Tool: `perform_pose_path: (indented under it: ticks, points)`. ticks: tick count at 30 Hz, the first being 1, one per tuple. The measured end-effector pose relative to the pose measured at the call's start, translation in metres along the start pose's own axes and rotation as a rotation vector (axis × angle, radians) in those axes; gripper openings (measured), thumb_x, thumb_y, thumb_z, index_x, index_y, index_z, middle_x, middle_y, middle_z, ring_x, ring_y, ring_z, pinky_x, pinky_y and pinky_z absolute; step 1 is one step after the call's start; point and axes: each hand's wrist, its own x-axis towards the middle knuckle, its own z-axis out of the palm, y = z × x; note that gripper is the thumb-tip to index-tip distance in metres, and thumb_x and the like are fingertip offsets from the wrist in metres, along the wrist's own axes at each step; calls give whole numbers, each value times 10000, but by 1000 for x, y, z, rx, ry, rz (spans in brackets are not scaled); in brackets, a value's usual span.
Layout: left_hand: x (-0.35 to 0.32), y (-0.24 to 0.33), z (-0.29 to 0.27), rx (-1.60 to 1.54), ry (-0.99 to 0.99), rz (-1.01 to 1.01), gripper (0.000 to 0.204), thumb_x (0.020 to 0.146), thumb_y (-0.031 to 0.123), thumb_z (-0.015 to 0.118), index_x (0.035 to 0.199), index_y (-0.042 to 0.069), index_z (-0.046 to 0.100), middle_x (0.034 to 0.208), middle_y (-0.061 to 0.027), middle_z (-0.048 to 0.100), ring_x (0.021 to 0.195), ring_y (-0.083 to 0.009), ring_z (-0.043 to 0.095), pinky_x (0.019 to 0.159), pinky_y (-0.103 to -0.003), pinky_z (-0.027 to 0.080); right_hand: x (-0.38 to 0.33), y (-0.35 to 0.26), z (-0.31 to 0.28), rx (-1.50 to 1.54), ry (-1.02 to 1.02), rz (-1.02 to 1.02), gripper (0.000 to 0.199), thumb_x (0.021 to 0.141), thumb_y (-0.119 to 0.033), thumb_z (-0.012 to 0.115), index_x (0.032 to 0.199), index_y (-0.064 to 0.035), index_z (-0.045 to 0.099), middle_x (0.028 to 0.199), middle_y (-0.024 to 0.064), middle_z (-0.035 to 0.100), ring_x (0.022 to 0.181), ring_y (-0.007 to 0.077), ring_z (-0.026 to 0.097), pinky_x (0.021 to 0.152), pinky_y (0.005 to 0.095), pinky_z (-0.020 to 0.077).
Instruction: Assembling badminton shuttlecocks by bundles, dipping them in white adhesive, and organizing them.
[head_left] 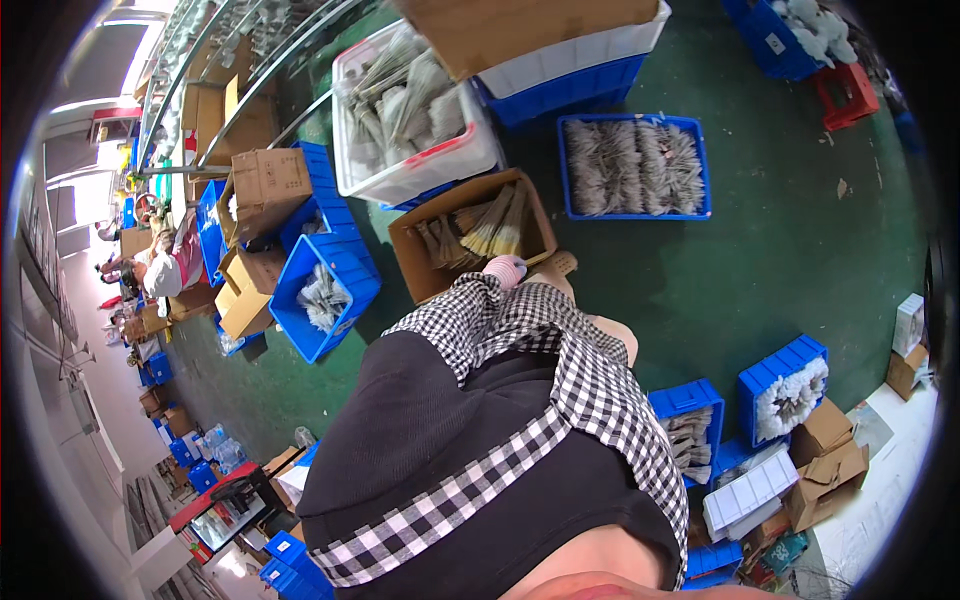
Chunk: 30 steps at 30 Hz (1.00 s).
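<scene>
Looking down on an open brown cardboard box (408, 257), I have my left hand (505, 270), in a pink-and-whitish striped covering, at its near edge; my fingers are too small and turned away, so I cannot tell whether the grip is wide, narrow or closed on anything; my right hand I cannot pick out behind the black-and-white checked cloth (600, 385); fanned bundles of thin beige and pale yellow stems (492, 232) lie inside the box, just beyond that hand, their lower ends partly hidden by it and the near wall; a beige perforated shoe (565, 262) sits by the box's near right corner; behind the box stands a white plastic tub (425, 175) of wrapped grey bunches, and a brown cardboard flap (530, 35), cut off above; right of the box, a shallow blue plastic tray (640, 216) holds silvery feathery bunches; left of it, a tilted blue plastic crate (358, 280) blocks part of the floor.
</scene>
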Motion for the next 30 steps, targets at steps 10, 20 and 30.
perform_pose_path:
  ticks: [10, 20, 30]
  points:
    - [95, 182, 49, -201, 147, 214, 373, 918, 348, 530, 1022, 44, 722, 1035, -207, 711, 999, -354, 670, 894, -439, 528, -4, 87, -179, -370, 44, -11, 327, 908, -245, 620, 1163, -58, 704, 1037, 106, 738, 987, 271, 675, 900, 414, 520]
    - [158, 325, 108, 61, 16, 281, 371, 900, 326, 617, 1132, 60, 732, 1123, -184, 718, 1085, -316, 681, 956, -393, 521, 131, 100, -445, 626, 802, 76, 343, 918, -289, 631, 1174, -69, 694, 1065, 152, 733, 1018, 315, 688, 930, 405, 531]
    - [297, 518, 96, 660, -118, 874, 305, 904, 309, 618, 954, 34, 738, 732, -98, 653, 613, -207, 602, 554, -376, 481, 125, 94, -578, -28, 598, 79, 275, 849, -328, 600, 855, -69, 692, 895, 164, 676, 867, 332, 653, 750, 476, 512]
